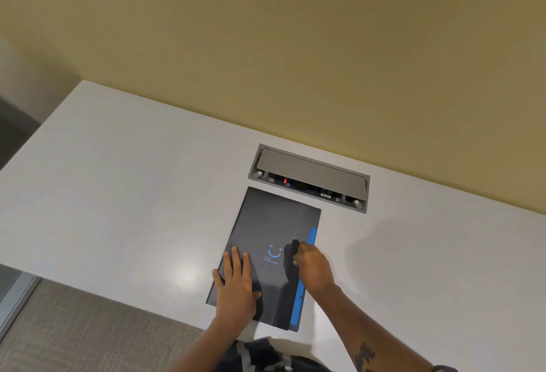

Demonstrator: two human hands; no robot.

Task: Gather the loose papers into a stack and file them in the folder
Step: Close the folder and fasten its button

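Dark folder (271, 241) sits closed on the white desk (118, 194), lower centre of the frame, its bottom corner hanging just past the desk's near edge. Right above it — nearly touching its top edge — is a recessed grey cable box (310, 176) with the lid tipped up. Left hand (236, 286) lies flat on the cover, fingers spread and relaxed. Right hand (313, 268) is curled at the folder's right edge by the blue strip (298, 303), fingertips pinched on something dark — can't tell what. Lots of bare desk left and right; yellow wall (295, 46) behind.
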